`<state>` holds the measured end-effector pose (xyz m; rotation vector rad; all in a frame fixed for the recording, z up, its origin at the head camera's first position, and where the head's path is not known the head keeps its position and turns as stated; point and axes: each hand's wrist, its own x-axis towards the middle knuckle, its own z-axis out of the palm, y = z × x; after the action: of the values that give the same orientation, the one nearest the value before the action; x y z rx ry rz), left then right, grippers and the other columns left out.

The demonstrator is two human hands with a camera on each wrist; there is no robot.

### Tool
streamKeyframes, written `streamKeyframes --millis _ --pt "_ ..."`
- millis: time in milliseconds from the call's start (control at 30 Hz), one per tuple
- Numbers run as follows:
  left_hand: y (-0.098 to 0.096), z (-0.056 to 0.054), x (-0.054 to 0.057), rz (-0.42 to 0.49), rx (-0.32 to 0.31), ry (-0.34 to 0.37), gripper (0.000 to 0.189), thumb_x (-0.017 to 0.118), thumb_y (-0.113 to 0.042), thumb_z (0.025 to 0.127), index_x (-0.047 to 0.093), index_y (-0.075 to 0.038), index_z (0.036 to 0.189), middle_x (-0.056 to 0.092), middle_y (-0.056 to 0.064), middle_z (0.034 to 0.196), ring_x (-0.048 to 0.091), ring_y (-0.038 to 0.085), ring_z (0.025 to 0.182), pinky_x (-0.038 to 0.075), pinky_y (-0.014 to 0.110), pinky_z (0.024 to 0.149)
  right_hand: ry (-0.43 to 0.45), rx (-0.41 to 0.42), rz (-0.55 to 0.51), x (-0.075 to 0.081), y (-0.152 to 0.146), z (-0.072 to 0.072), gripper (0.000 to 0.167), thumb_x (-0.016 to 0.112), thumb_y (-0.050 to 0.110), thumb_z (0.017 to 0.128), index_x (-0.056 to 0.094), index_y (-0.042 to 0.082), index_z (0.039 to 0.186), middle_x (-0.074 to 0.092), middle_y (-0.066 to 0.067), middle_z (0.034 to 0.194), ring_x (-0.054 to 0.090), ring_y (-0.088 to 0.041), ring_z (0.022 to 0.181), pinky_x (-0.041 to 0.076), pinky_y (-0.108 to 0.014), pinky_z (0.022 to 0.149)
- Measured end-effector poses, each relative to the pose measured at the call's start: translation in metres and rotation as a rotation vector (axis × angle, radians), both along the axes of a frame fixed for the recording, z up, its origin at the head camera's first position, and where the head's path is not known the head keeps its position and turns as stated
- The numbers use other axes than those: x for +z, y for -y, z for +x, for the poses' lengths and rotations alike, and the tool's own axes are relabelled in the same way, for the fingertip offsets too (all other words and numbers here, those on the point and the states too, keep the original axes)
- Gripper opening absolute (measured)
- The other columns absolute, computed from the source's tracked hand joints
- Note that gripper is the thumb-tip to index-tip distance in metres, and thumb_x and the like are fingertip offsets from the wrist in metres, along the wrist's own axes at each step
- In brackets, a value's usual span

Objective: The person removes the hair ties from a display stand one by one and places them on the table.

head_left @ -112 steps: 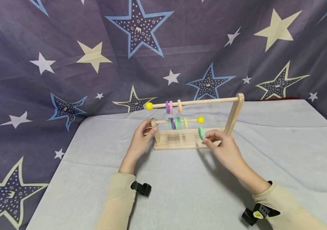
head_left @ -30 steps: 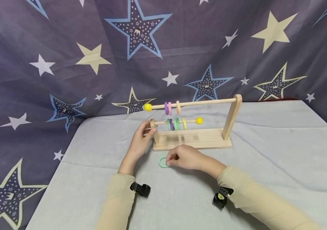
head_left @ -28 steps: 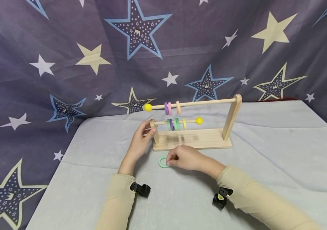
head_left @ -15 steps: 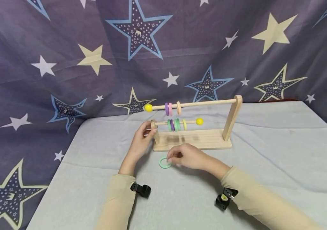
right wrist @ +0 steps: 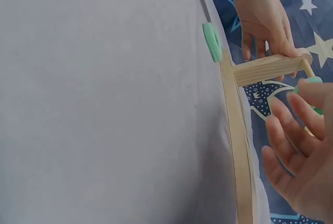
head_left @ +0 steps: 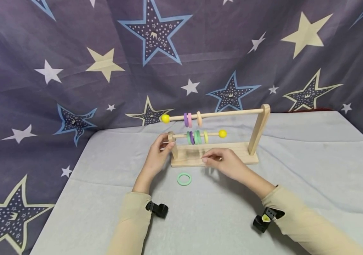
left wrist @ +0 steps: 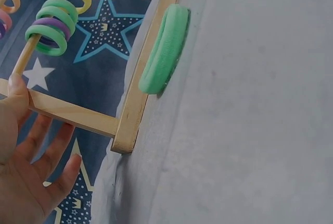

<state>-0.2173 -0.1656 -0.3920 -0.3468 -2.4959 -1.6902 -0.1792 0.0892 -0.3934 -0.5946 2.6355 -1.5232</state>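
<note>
My left hand (head_left: 156,157) grips the short left post (left wrist: 78,113) of a wooden ring stand (head_left: 184,162), thumb on one side and fingers on the other. A loose mint-green ring (head_left: 184,184) lies flat on the cloth in front of the base. Up and to the right of that ring, my right hand (head_left: 229,163) hovers before the base with loosely bent fingers and nothing in them. The lower rod carries several green, purple and yellow rings (head_left: 206,137); on the upper rod hang a purple, a pink and an orange ring (head_left: 199,119).
Yellow balls cap the upper rod (head_left: 165,118) and the lower rod (head_left: 222,134). The tall right post (head_left: 259,130) rises from the base. Grey cloth (head_left: 200,219) covers the table, and a star-patterned curtain (head_left: 130,78) hangs behind.
My right hand brought the mint-green ring from the stand's right side down onto the cloth, let it go, and drew back up and right. My left hand stayed on the post.
</note>
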Motion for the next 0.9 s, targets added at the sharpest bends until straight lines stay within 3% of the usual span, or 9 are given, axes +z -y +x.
streamKeyframes --millis 233,400,633,900 --pt "0.000 0.000 0.001 0.000 -0.004 0.004 0.038 0.059 -0.018 0.100 0.053 -0.001 0.134 0.060 0.020 0.124 0.059 0.034 0.111 0.044 0.040 0.089 -0.030 -0.198 -0.091 0.000 -0.004 -0.001 0.017 0.071 0.016 0.093 0.074 0.004 0.104 0.072 -0.004 0.090 0.063 -0.018 0.080 0.050 -0.028 0.071" --pt "0.000 0.000 0.001 0.000 -0.003 0.014 0.038 0.059 -0.019 0.100 0.054 -0.003 0.134 0.060 0.019 0.125 0.059 0.033 0.111 0.045 0.040 0.090 0.035 -0.309 -0.225 -0.001 -0.003 -0.002 0.025 0.071 0.018 0.093 0.072 0.000 0.111 0.072 -0.010 0.095 0.064 -0.017 0.085 0.049 -0.023 0.076" --pt "0.003 0.000 -0.001 0.009 -0.002 0.008 0.038 0.059 -0.018 0.100 0.054 -0.003 0.134 0.060 0.019 0.125 0.059 0.033 0.111 0.044 0.038 0.088 0.163 -0.375 -0.429 0.000 0.007 -0.004 0.030 0.073 0.013 0.091 0.069 -0.003 0.116 0.071 -0.006 0.093 0.064 -0.010 0.080 0.052 -0.023 0.071" --pt "0.002 0.001 0.001 0.007 -0.006 0.015 0.038 0.059 -0.019 0.100 0.054 -0.004 0.135 0.060 0.018 0.125 0.059 0.032 0.111 0.045 0.041 0.090 0.239 -0.412 -0.488 0.000 0.019 -0.008 0.031 0.073 0.015 0.091 0.068 0.000 0.118 0.072 -0.004 0.095 0.067 -0.029 0.086 0.052 -0.024 0.064"
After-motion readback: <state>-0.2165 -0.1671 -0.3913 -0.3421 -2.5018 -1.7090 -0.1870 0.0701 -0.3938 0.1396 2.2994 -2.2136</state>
